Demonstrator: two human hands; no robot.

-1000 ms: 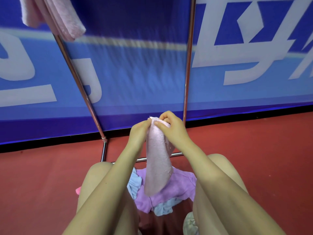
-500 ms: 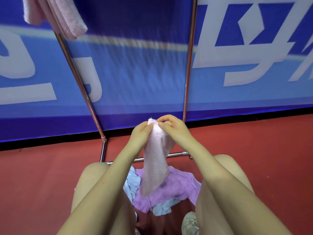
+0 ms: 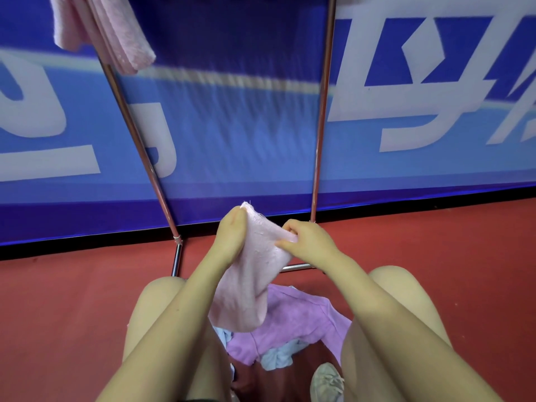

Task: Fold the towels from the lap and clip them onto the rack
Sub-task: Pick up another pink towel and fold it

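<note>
A pale pink towel (image 3: 249, 280) hangs between my hands above my lap. My left hand (image 3: 232, 233) pinches its top left corner. My right hand (image 3: 307, 242) pinches the top edge further right, so the edge is stretched between them. A purple towel (image 3: 295, 320) and a light blue towel (image 3: 278, 358) lie bunched on my lap below. The metal rack (image 3: 319, 140) stands in front of me, with another pink towel (image 3: 116, 33) hanging from its upper left.
The rack's slanted left pole (image 3: 139, 146) and its low crossbar (image 3: 295, 267) are just beyond my knees. A blue banner wall (image 3: 232, 126) stands behind the rack. Red floor (image 3: 58, 300) spreads on both sides. A white shoe (image 3: 327, 381) shows at the bottom.
My hands, held together at the towel's top, have moved apart; the right hand slid right along the edge, spreading the towel wider.
</note>
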